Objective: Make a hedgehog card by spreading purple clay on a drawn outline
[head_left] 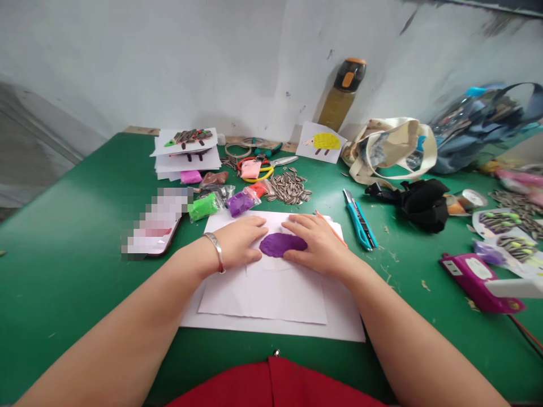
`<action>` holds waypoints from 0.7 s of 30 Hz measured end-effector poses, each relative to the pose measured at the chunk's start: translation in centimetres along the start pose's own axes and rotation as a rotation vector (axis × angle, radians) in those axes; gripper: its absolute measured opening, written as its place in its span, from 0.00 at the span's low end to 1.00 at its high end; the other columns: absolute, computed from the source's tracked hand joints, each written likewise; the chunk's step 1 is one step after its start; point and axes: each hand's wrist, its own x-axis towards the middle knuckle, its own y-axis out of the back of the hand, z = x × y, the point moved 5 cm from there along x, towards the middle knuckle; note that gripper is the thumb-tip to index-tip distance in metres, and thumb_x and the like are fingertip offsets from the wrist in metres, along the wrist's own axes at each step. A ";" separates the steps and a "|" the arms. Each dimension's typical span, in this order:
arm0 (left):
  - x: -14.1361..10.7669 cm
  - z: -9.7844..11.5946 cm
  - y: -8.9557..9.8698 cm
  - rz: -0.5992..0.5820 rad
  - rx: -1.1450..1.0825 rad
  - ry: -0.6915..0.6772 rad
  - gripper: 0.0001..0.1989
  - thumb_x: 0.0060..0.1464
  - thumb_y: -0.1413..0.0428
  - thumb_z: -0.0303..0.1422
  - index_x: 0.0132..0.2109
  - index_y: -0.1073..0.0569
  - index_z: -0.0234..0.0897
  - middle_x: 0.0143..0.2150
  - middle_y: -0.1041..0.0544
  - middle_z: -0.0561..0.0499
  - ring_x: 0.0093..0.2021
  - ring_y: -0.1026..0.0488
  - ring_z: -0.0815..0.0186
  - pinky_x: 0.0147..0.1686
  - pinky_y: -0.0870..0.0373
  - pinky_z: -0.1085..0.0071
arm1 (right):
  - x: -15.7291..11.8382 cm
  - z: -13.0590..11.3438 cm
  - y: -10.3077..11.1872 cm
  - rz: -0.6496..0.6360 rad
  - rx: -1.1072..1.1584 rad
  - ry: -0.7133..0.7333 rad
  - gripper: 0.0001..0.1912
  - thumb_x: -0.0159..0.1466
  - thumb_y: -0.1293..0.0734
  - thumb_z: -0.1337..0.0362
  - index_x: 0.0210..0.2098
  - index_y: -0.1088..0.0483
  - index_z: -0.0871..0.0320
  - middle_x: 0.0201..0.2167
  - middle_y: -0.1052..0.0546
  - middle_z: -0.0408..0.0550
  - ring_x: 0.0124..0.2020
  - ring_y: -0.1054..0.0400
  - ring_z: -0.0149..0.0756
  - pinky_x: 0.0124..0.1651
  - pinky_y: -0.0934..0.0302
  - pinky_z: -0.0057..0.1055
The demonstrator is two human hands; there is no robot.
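A flattened purple oval of modelling clay lies on white paper in front of me. My left hand rests on the paper just left of the clay, fingers apart and holding nothing; a silver bangle circles its wrist. My right hand lies at the oval's right end, its spread fingers touching or covering that edge. An orange pencil-like stick shows beyond the right hand. Past the paper sit bags of purple clay and green clay, with a pile of sunflower seeds beside them.
At left lies a phone. Stacked cards stand behind it. Scissors, a hedgehog card and a bottle are at the back. A blue utility knife, cloth bag and magenta device lie to the right.
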 end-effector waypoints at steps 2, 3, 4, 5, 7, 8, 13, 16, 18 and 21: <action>0.0 0.0 0.0 0.001 0.002 -0.001 0.10 0.52 0.43 0.31 0.42 0.28 0.33 0.46 0.31 0.45 0.46 0.32 0.58 0.45 0.36 0.67 | 0.1 0.4 0.1 -0.013 0.034 -0.011 0.29 0.59 0.31 0.50 0.58 0.34 0.49 0.60 0.32 0.51 0.60 0.40 0.50 0.64 0.56 0.57; 0.0 0.1 0.1 0.003 0.000 -0.001 0.10 0.52 0.43 0.31 0.42 0.28 0.33 0.46 0.31 0.45 0.46 0.32 0.58 0.44 0.35 0.67 | 0.1 0.7 0.2 -0.024 0.057 -0.023 0.30 0.59 0.32 0.49 0.59 0.34 0.50 0.60 0.33 0.52 0.61 0.41 0.50 0.65 0.56 0.58; 0.0 0.1 0.1 0.004 -0.003 -0.001 0.10 0.52 0.44 0.32 0.41 0.28 0.33 0.46 0.31 0.45 0.46 0.32 0.58 0.44 0.35 0.66 | 0.1 1.0 0.4 -0.037 0.083 -0.038 0.30 0.60 0.32 0.48 0.59 0.35 0.50 0.61 0.33 0.53 0.61 0.41 0.50 0.65 0.57 0.58; 0.0 0.1 0.1 0.006 -0.008 -0.001 0.09 0.52 0.44 0.32 0.41 0.28 0.33 0.46 0.31 0.45 0.46 0.32 0.57 0.44 0.35 0.66 | 0.0 1.2 0.5 -0.049 0.110 -0.053 0.31 0.60 0.33 0.48 0.60 0.36 0.51 0.61 0.34 0.54 0.62 0.41 0.49 0.65 0.59 0.58; 0.0 0.0 0.2 0.008 -0.017 0.000 0.10 0.51 0.44 0.32 0.41 0.28 0.33 0.46 0.31 0.45 0.47 0.32 0.57 0.46 0.35 0.66 | 0.0 1.6 0.7 -0.071 0.150 -0.072 0.32 0.61 0.33 0.50 0.61 0.38 0.53 0.62 0.34 0.55 0.62 0.42 0.48 0.66 0.61 0.58; 0.0 0.0 0.2 0.008 -0.019 0.002 0.10 0.51 0.44 0.32 0.41 0.28 0.33 0.46 0.31 0.45 0.47 0.32 0.57 0.46 0.35 0.66 | -0.1 1.6 0.7 -0.078 0.156 -0.069 0.32 0.60 0.32 0.51 0.61 0.38 0.54 0.62 0.35 0.56 0.63 0.42 0.48 0.67 0.61 0.57; 0.0 -0.1 0.0 0.007 -0.011 -0.009 0.10 0.52 0.44 0.31 0.41 0.28 0.33 0.47 0.31 0.44 0.48 0.32 0.57 0.47 0.35 0.66 | -0.1 1.1 0.8 -0.064 0.099 0.001 0.29 0.58 0.29 0.57 0.58 0.34 0.51 0.60 0.33 0.54 0.60 0.40 0.50 0.65 0.60 0.58; 0.0 -0.1 0.0 0.006 -0.016 -0.005 0.11 0.52 0.44 0.31 0.42 0.28 0.33 0.49 0.31 0.44 0.49 0.33 0.57 0.49 0.36 0.66 | -0.1 1.0 0.8 -0.062 0.116 -0.001 0.28 0.59 0.30 0.57 0.57 0.33 0.51 0.60 0.33 0.54 0.60 0.40 0.50 0.65 0.61 0.60; 0.0 -0.1 0.0 -0.001 -0.019 0.006 0.11 0.51 0.44 0.31 0.43 0.28 0.33 0.49 0.31 0.43 0.50 0.33 0.56 0.50 0.36 0.65 | -0.1 1.4 0.8 -0.041 0.183 -0.022 0.26 0.61 0.32 0.56 0.57 0.33 0.52 0.59 0.32 0.54 0.60 0.39 0.48 0.66 0.61 0.58; 0.0 -0.1 0.1 -0.010 -0.020 0.022 0.12 0.51 0.43 0.32 0.43 0.28 0.33 0.50 0.31 0.43 0.50 0.32 0.56 0.50 0.35 0.65 | -0.1 2.6 1.0 0.094 0.329 -0.112 0.19 0.65 0.37 0.58 0.55 0.32 0.53 0.56 0.28 0.51 0.57 0.35 0.42 0.63 0.49 0.49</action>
